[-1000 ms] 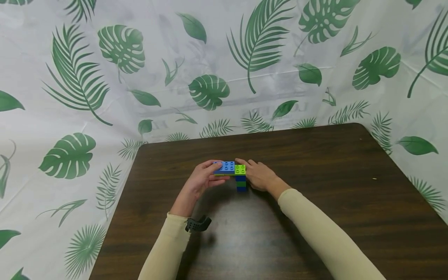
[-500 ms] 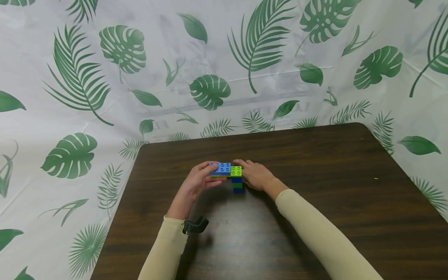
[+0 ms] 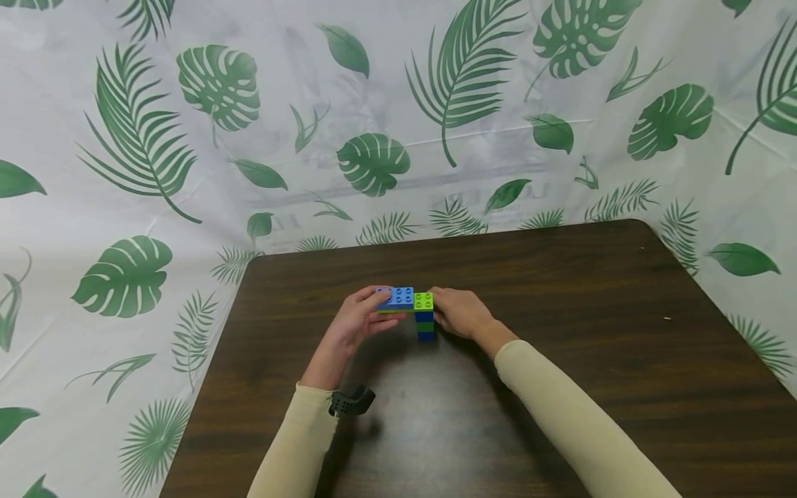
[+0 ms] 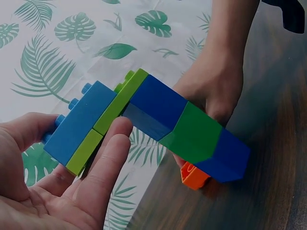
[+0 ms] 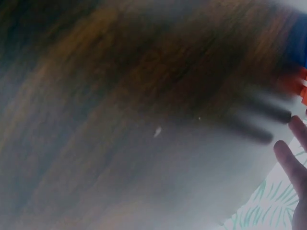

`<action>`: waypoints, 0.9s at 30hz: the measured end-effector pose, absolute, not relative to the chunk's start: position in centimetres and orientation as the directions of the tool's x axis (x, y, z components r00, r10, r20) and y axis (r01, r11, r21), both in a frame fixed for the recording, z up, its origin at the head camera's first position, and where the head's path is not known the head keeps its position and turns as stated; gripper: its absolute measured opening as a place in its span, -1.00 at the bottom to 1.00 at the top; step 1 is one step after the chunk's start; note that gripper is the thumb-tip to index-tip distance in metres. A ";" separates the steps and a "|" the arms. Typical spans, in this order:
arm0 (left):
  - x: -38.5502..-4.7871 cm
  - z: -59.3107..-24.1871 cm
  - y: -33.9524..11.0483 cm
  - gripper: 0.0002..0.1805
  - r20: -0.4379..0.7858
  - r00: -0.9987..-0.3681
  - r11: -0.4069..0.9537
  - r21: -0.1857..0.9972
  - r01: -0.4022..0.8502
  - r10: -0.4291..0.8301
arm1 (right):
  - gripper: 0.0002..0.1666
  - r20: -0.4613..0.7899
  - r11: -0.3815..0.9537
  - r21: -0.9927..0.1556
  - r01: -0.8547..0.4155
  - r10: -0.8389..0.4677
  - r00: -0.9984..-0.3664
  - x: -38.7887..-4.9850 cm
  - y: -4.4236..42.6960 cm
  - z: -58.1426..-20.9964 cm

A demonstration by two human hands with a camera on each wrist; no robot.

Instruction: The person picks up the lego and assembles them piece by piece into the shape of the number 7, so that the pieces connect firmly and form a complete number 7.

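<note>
My left hand [image 3: 356,319] holds a light blue brick [image 4: 79,123] by one end, thumb on its studs and fingers underneath. That brick sits on lime green bricks [image 4: 125,98], which bridge to the top of a column. Down the column come a dark blue brick [image 4: 156,105], a green brick [image 4: 194,133] and another dark blue brick [image 4: 224,155]. Behind the column's lower part shows an orange brick [image 4: 194,176]. My right hand [image 3: 462,312] is against the column's far right side; a fingertip shows beside the orange brick, while its grip is largely hidden.
The dark wooden table [image 3: 560,290] reaches back to a white sheet with green leaves [image 3: 373,104]. A small pale scrap [image 3: 667,318] lies on the table at right. A black strap [image 3: 352,401] is on the left wrist.
The right hand's fingers, seen stretched out behind the column top, have drawn in beside it. The left hand keeps hold of the light blue brick; the build has shifted only slightly.
</note>
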State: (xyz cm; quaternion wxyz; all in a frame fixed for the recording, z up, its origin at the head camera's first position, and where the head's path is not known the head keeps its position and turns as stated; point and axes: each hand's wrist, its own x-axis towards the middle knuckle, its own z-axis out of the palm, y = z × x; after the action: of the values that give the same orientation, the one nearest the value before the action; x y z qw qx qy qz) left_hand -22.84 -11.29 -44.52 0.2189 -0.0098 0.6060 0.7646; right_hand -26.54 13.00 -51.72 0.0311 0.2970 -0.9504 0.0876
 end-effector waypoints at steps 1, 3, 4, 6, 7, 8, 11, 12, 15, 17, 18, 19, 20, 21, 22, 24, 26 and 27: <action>-22.8 -44.5 -11.2 -0.55 -0.281 -0.905 -0.172 0.922 -0.347 0.320 | -0.66 0.114 0.813 -0.151 -0.562 -0.551 -0.827 -26.5 13.0 -51.8; -22.8 -44.4 -11.1 -0.55 -0.276 -0.906 -0.173 0.923 -0.343 0.320 | -0.68 0.121 0.824 -0.152 -0.545 -0.532 -0.838 -26.5 13.1 -51.8; -22.8 -44.4 -11.0 -0.55 -0.274 -0.907 -0.172 0.925 -0.340 0.320 | -0.68 0.125 0.830 -0.153 -0.537 -0.523 -0.843 -26.5 13.1 -51.8; -22.8 -44.4 -11.0 -0.55 -0.273 -0.907 -0.174 0.924 -0.340 0.322 | -0.68 0.133 0.841 -0.150 -0.520 -0.504 -0.854 -26.5 13.2 -51.8; -22.8 -44.4 -10.9 -0.56 -0.274 -0.906 -0.176 0.923 -0.342 0.323 | -0.69 0.135 0.847 -0.150 -0.510 -0.493 -0.859 -26.4 13.3 -51.8; -22.9 -44.4 -10.9 -0.56 -0.274 -0.905 -0.178 0.922 -0.343 0.324 | -0.70 0.135 0.851 -0.154 -0.502 -0.486 -0.864 -26.4 13.3 -51.8; -22.9 -44.5 -10.8 -0.58 -0.279 -0.903 -0.189 0.917 -0.351 0.326 | -0.74 0.141 0.857 -0.191 -0.479 -0.459 -0.877 -26.3 13.4 -51.9; -22.9 -44.5 -10.8 -0.58 -0.279 -0.904 -0.191 0.917 -0.351 0.325 | -0.74 0.145 0.857 -0.211 -0.471 -0.449 -0.882 -26.3 13.5 -51.9; -23.0 -44.5 -10.6 -0.58 -0.281 -0.905 -0.192 0.916 -0.352 0.319 | -0.68 0.152 0.851 -0.290 -0.439 -0.411 -0.899 -26.2 13.8 -52.0; -23.1 -44.5 -10.5 -0.57 -0.283 -0.906 -0.190 0.916 -0.352 0.314 | -0.58 0.153 0.843 -0.347 -0.412 -0.383 -0.911 -26.2 14.1 -52.1; -23.1 -44.5 -10.5 -0.57 -0.284 -0.907 -0.191 0.916 -0.353 0.312 | -0.53 0.153 0.836 -0.377 -0.399 -0.369 -0.917 -26.1 14.4 -52.1; -23.1 -44.5 -10.5 -0.57 -0.288 -0.906 -0.193 0.914 -0.357 0.310 | -0.49 0.153 0.827 -0.408 -0.386 -0.355 -0.922 -26.1 14.6 -52.1; -23.2 -44.5 -10.4 -0.57 -0.287 -0.907 -0.196 0.914 -0.355 0.309 | -0.44 0.154 0.818 -0.437 -0.374 -0.341 -0.927 -26.0 14.9 -52.1; -23.2 -44.5 -10.4 -0.57 -0.287 -0.907 -0.198 0.913 -0.356 0.309 | -0.42 0.156 0.808 -0.463 -0.363 -0.329 -0.931 -26.0 15.1 -52.1; -23.2 -44.5 -10.3 -0.56 -0.288 -0.907 -0.201 0.912 -0.357 0.307 | -0.43 0.156 0.800 -0.485 -0.353 -0.318 -0.935 -26.0 15.4 -52.0; -23.2 -44.6 -10.3 -0.55 -0.286 -0.908 -0.206 0.911 -0.357 0.306 | -0.42 0.157 0.786 -0.522 -0.332 -0.294 -0.943 -25.9 16.0 -52.0; -23.2 -44.6 -10.2 -0.54 -0.281 -0.909 -0.208 0.912 -0.353 0.308 | -0.40 0.158 0.775 -0.550 -0.311 -0.269 -0.950 -26.0 16.5 -51.9; -23.2 -44.7 -10.2 -0.53 -0.281 -0.909 -0.208 0.913 -0.352 0.308 | -0.39 0.159 0.769 -0.564 -0.301 -0.257 -0.953 -26.0 16.8 -51.8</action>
State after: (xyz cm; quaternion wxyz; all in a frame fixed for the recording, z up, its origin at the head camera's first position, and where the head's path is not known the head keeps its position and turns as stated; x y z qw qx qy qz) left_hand -23.22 -10.16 -44.67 0.2125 -0.0185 0.5923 0.7769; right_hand -25.99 16.76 -51.82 0.0364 0.1485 -0.9397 0.3058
